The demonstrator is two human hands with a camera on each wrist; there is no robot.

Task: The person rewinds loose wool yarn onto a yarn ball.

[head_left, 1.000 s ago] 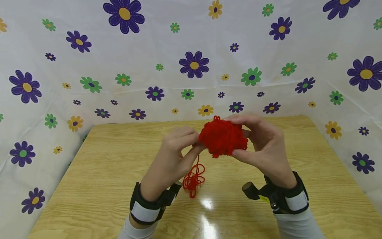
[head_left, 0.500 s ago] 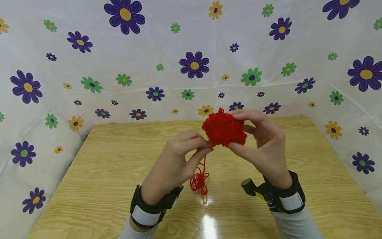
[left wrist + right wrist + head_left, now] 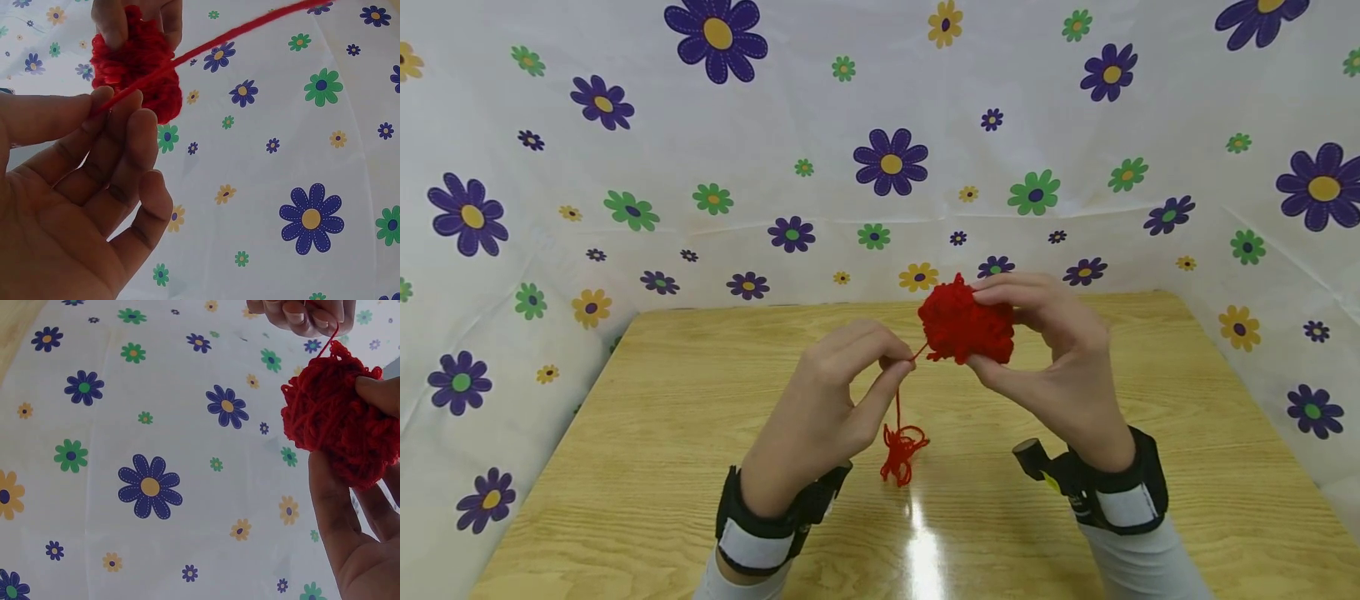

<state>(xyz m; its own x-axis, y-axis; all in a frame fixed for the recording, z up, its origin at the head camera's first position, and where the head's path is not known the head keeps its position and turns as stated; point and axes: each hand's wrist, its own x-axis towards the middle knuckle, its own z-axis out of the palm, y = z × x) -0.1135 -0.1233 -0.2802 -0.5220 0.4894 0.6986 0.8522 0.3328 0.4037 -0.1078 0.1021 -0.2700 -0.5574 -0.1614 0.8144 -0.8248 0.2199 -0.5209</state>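
A ball of red yarn (image 3: 966, 323) is held up over the table by my right hand (image 3: 1060, 358), thumb below and fingers along its upper right side. Small loops stick out of its surface. Left of it, my left hand (image 3: 835, 400) pinches a single yarn strand (image 3: 215, 44) between thumb and forefinger. A short taut length runs from that pinch to the ball. From the same fingers the strand drops to a loose looped tangle of red yarn (image 3: 901, 454). In the right wrist view the left fingertips (image 3: 297, 315) show just above the ball.
The wooden table (image 3: 685, 433) spreads beneath both hands, with a bright light reflection near its front. A white cloth with printed flowers (image 3: 737, 158) rises behind and along both sides. Each wrist wears a black camera strap (image 3: 1123, 492).
The ball has risen slightly and turned in my right hand. My left hand was right against the ball and is now a little to its left, with strand stretched between.
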